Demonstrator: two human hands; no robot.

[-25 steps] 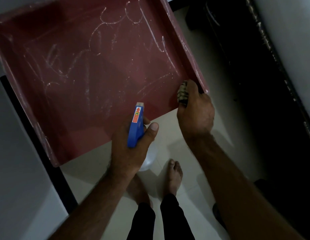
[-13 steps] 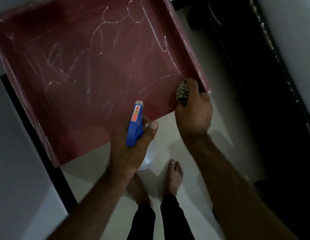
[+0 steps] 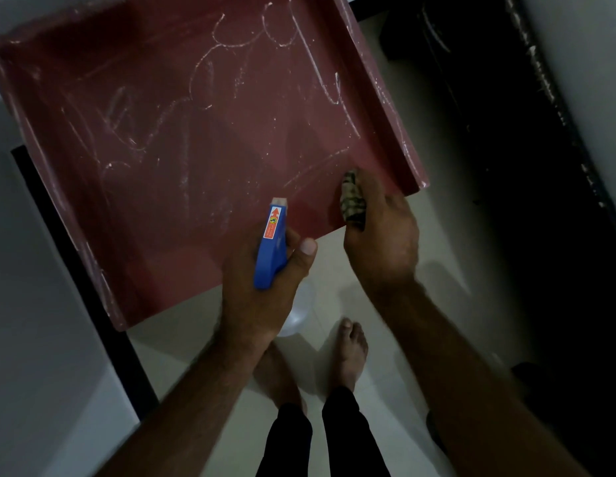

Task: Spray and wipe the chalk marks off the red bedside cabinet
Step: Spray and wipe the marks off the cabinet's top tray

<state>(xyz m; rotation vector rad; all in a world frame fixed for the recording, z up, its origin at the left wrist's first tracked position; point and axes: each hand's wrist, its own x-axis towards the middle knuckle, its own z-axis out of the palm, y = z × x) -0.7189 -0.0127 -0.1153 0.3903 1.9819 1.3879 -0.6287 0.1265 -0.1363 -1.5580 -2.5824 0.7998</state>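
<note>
The red bedside cabinet [image 3: 155, 215] fills the upper left, its flat top scrawled with white chalk marks [image 3: 210, 98]. My left hand [image 3: 262, 287] is shut on a spray bottle [image 3: 270, 247] with a blue trigger head; the nozzle points over the cabinet's near edge and the clear bottle body hangs below my hand. My right hand [image 3: 382, 239] grips a crumpled patterned cloth [image 3: 351, 197] and presses it on the cabinet top near the front right corner.
A raised rim [image 3: 385, 98] runs along the cabinet's right side. Dark furniture [image 3: 506, 201] stands to the right across a strip of pale tiled floor [image 3: 437, 235]. A black baseboard [image 3: 76, 270] and grey wall lie left. My bare feet [image 3: 348, 352] stand below.
My right hand with the cloth has slid a little left from the cabinet's front right corner onto the top. My left hand and the spray bottle have barely moved.
</note>
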